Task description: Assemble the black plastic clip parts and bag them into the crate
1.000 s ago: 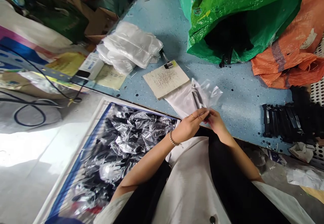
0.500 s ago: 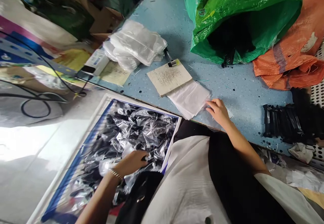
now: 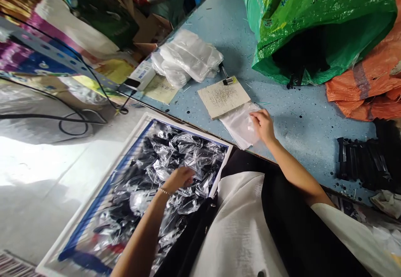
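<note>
My right hand is at the table's near edge, its fingertips pinched at the top sheet of a stack of clear plastic bags. A worn tan block lies across the far end of that stack. Below the table edge, my left hand, with a beaded bracelet at the wrist, hovers over black parts in clear plastic bags. Its fingers point down and are blurred, so whether they hold anything is unclear. The bagged parts fill a white-rimmed crate with blue sides.
Behind the block is a pile of folded plastic bags, beside a white box. A green sack opens toward me with black pieces inside. Orange sacking lies to its right. Black parts are lined up at the right.
My right hand has moved from the bag stack's right edge onto its top, fingers closing. The left hand has moved slightly up and right over the crate. The whole view has shifted.
</note>
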The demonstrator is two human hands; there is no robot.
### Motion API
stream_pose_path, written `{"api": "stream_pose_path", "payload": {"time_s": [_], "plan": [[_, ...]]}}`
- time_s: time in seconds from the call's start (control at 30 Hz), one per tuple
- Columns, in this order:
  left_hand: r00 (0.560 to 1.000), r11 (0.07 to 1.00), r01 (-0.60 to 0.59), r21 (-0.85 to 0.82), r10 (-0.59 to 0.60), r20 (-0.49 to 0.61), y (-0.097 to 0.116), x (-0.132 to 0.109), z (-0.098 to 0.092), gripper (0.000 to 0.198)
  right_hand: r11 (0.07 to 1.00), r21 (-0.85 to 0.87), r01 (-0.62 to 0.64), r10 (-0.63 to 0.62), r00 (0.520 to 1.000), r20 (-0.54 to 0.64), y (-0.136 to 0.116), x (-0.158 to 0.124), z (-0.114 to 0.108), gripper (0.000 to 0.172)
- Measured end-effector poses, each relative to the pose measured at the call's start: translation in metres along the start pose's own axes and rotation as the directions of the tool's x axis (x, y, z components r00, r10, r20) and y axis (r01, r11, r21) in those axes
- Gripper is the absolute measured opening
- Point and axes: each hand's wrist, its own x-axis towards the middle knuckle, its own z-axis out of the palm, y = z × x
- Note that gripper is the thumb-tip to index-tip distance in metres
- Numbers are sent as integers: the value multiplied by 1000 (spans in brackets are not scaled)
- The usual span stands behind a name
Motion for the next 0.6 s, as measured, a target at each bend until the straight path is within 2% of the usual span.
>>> {"api": "stream_pose_path", "payload": {"time_s": [0.07, 0.17, 0.23, 0.27, 0.33, 0.43, 0.6], "plan": [[999, 984, 9, -176, -16, -39, 23, 35, 10, 27, 993, -92, 69, -58, 992, 112, -6, 11, 17, 31], [985, 832, 15, -554, -108, -136, 73, 93, 27, 23, 955, -214, 207, -143, 949, 282, -13, 15, 34, 39], [977, 767, 99, -634, -195, -83, 101, 125, 32, 9, 925, -270, 269, -168, 924, 343, -15, 12, 39, 42], [972, 754, 152, -639, -231, -42, 111, 136, 31, 8, 911, -292, 290, -175, 915, 363, -16, 10, 40, 44], [958, 757, 249, -604, -282, 41, 122, 151, 28, 19, 888, -324, 326, -187, 900, 394, -17, 6, 41, 46], [929, 770, 366, -523, -339, 150, 125, 162, 25, 35, 862, -352, 366, -205, 885, 418, -18, 4, 43, 48], [902, 789, 431, -438, -391, 185, 127, 176, 28, 42, 856, -364, 366, -192, 880, 434, -21, 4, 45, 53]]}}
